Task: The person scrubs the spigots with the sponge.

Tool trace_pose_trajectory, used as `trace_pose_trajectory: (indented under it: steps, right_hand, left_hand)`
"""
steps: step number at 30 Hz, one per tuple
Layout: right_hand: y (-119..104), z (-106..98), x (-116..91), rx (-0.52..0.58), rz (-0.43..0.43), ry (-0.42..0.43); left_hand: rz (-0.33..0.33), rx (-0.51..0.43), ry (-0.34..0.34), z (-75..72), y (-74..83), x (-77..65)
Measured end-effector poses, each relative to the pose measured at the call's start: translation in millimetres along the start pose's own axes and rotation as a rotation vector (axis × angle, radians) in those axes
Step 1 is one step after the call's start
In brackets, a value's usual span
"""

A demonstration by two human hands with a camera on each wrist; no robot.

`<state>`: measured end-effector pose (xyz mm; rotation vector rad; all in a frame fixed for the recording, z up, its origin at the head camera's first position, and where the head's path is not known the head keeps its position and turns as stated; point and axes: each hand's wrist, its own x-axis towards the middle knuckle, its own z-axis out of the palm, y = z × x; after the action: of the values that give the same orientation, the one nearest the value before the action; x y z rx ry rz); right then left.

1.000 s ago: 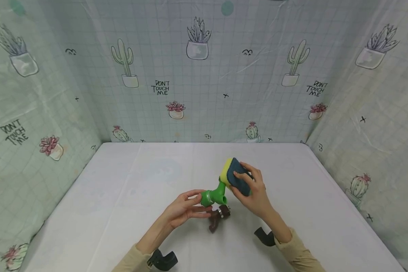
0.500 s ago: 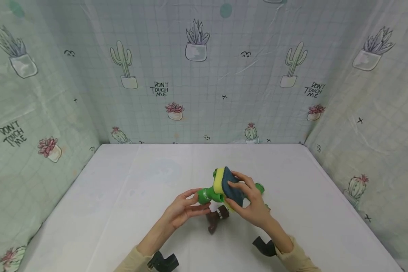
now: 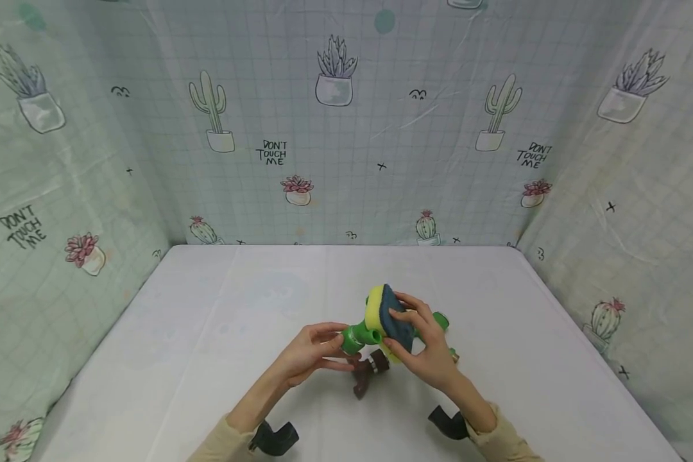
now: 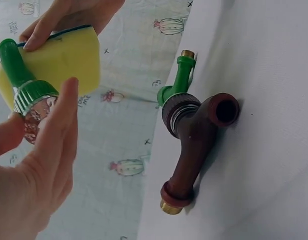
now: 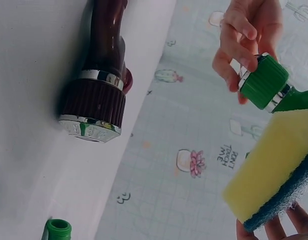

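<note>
My left hand (image 3: 308,353) pinches a green tap (image 3: 359,336) by its knob, raised between my hands. My right hand (image 3: 433,353) grips a sponge (image 3: 373,309), yellow face against the tap. Hard pressing could twist the tap from my fingertips, dropping it onto the brown tap (image 3: 378,361) beneath. The left wrist view shows the brown tap's brass-threaded end, which my left fingers seem to hide in the head view.

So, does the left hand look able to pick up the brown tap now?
Probably not at once: the left hand holds a green tap and would likely have to release it first. Otherwise the way looks free: the brown tap lies close by on the table, with nothing seen between.
</note>
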<state>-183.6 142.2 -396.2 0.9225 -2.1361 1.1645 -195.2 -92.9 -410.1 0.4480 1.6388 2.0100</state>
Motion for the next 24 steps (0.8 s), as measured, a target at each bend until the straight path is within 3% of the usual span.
trace_pose_trajectory:
  steps: [6, 15, 24]
  right_hand:
    - [-1.4, 3.7, -0.2, -0.055, -0.009, -0.022]
    - [-3.9, 7.5, 1.9, -0.08, -0.038, -0.078]
    - [-2.7, 6.4, 0.5, -0.07, -0.044, -0.069]
  left_hand:
    - [-0.055, 0.059, 0.009, 5.6, 4.3, -1.0]
    - [-0.075, -0.171, -0.111, 12.2, 3.9, -0.9]
    - [-0.063, -0.237, -0.114, 13.1, 0.4, 1.8]
